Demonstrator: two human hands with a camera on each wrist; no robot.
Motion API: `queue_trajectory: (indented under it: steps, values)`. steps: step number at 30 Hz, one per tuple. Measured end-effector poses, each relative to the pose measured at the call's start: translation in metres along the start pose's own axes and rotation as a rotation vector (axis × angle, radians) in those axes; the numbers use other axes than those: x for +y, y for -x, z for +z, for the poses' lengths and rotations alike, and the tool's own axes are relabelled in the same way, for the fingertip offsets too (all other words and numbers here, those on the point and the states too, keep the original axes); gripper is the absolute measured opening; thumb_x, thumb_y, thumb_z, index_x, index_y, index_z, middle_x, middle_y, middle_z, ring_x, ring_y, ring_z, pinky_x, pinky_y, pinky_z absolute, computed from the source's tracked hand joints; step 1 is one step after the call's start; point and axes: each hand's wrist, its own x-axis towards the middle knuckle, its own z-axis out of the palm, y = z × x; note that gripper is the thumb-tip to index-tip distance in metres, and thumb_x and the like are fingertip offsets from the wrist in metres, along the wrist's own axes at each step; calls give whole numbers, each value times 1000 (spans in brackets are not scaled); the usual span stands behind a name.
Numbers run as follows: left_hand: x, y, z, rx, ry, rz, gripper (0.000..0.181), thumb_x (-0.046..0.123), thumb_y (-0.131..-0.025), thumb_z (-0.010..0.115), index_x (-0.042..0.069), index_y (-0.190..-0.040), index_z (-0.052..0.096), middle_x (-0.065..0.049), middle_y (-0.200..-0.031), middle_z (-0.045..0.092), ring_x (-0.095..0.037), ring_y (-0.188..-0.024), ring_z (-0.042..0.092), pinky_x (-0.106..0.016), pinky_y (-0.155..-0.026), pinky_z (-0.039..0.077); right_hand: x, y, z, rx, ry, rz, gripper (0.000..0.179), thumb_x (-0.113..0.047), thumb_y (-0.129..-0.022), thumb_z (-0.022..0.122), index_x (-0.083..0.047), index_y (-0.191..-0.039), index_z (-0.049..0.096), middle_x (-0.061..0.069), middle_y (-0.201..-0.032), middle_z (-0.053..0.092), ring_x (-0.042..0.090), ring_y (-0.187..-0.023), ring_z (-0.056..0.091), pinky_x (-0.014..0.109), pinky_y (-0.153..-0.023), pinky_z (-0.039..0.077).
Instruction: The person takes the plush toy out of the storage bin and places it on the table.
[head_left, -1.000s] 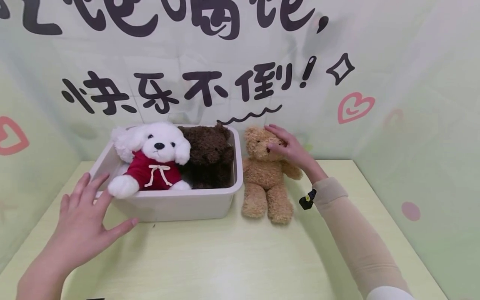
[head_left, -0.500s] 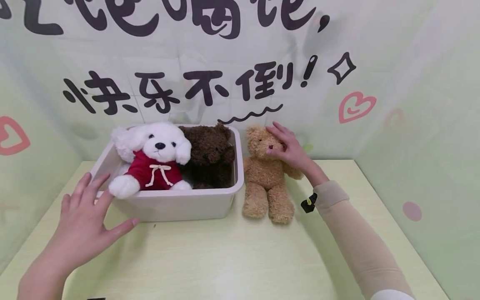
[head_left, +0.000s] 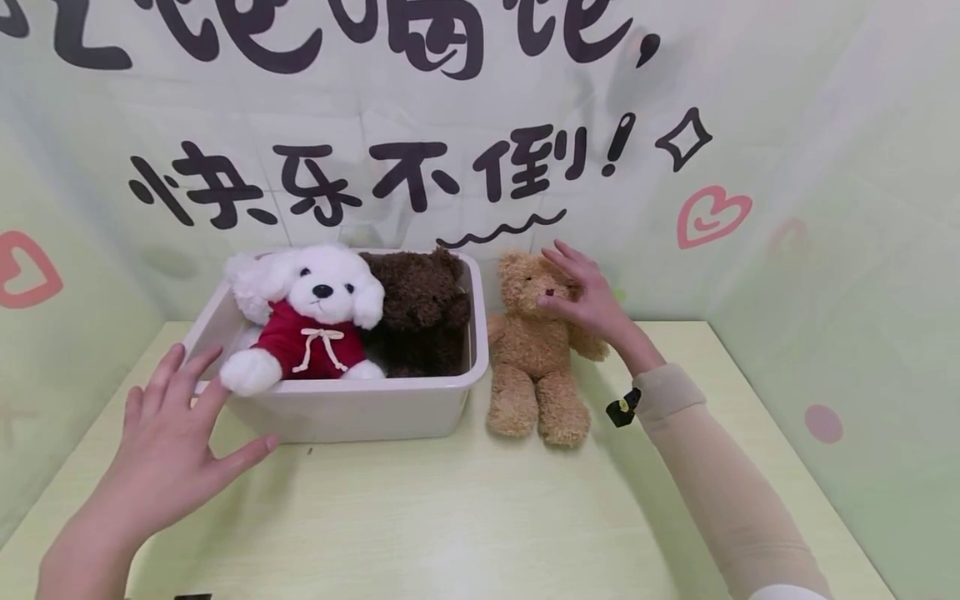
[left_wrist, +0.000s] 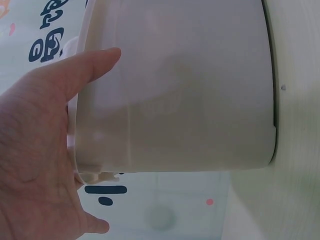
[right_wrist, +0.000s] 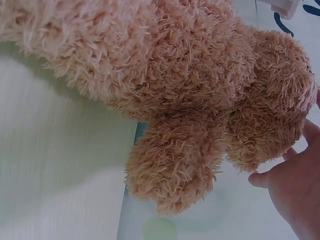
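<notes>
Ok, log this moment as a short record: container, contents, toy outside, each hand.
Container: white bin on table
Contents: white dog in red top; dark brown bear
Outside: light brown bear, beside the bin
Left hand: fingers spread at the bin's near left corner; contact unclear
Right hand: at light brown bear's head; contact unclear

in bin (head_left: pixel 345 414): plush dog (head_left: pixel 307 336) left, bear (head_left: pixel 415 292) right | teddy (head_left: pixel 534 343) right of bin

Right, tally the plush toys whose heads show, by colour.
White: 1, the dog in the tub
Dark brown: 1, the shaggy toy beside it
Light brown: 1, the teddy bear outside the tub
Total: 3
</notes>
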Motion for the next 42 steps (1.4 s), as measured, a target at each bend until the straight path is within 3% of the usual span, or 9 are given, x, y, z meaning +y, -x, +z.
queue_trajectory:
  steps: [5, 9, 15, 19, 23, 31, 35, 39, 42]
  values:
    - [0, -1, -1, 0, -7, 3, 91, 41, -70, 90, -4, -138, 50, -33, -153, 28, -50, -152, 3, -84, -107, 2, -4, 1, 0, -7, 8, 38, 99, -69, -81, 73, -15, -158, 41, 14, -168, 25, 35, -153, 18, 63, -120, 15]
    - [1, 0, -1, 2, -4, 4, 90, 40, -70, 89, -4, -137, 50, -33, -153, 28, -50, -152, 3, -84, -107, 2, -7, -2, -1, -6, 7, 27, 105, -68, -79, 77, -13, -159, 37, 16, -167, 24, 35, -154, 18, 61, -121, 13]
    - [1, 0, -1, -2, -1, 2, 88, 40, -70, 90, -4, -135, 50, -33, -153, 28, -50, -152, 3, -83, -107, 1, -22, -10, -6, 37, -21, -36, 108, -67, -78, 79, -8, -158, 38, 14, -167, 26, 28, -154, 18, 59, -121, 16]
    - [0, 0, -2, -9, -3, -7, 90, 40, -70, 90, -4, -137, 49, -33, -153, 28, -50, -152, 2, -83, -108, 0, -46, -19, -4, 25, -35, -94, 110, -74, -77, 75, -12, -159, 37, 9, -168, 25, 22, -154, 18, 58, -120, 20]
    - [0, 0, -2, -10, 3, -7, 90, 39, -70, 90, -4, -138, 49, -33, -153, 28, -50, -152, 2, -83, -107, 0, -72, -26, 4, -3, -41, -203, 113, -79, -76, 70, -9, -158, 36, 14, -167, 26, 24, -153, 21, 55, -121, 21]
    - [1, -3, 0, -17, 0, -3, 90, 39, -70, 90, -6, -137, 50, -33, -154, 27, -49, -152, 1, -83, -107, -1, -115, -46, 37, -192, 34, -375, 108, -39, -74, 93, -7, -159, 33, 13, -168, 23, 18, -154, 17, 41, -124, 13]
    - [1, -2, 0, -15, 1, -2, 90, 40, -70, 90, -4, -138, 49, -33, -154, 28, -49, -152, 1, -84, -107, -1, -136, -58, 58, -280, 107, -468, 107, -44, -75, 91, -6, -158, 35, 13, -168, 23, 19, -154, 18, 39, -124, 15]
    - [1, -1, -1, -11, 1, 0, 93, 40, -70, 90, -1, -141, 47, -33, -153, 29, -49, -152, 2, -84, -106, -1, -157, -66, 73, -340, 176, -498, 106, -52, -77, 87, -11, -160, 34, 10, -170, 20, 20, -154, 17, 38, -123, 18]
    - [0, 0, -1, -10, -5, -1, 94, 39, -69, 90, 0, -143, 46, -33, -152, 29, -49, -152, 2, -85, -106, 0, -170, -72, 80, -374, 253, -535, 106, -58, -79, 84, -12, -160, 34, 11, -169, 19, 21, -154, 15, 35, -123, 13]
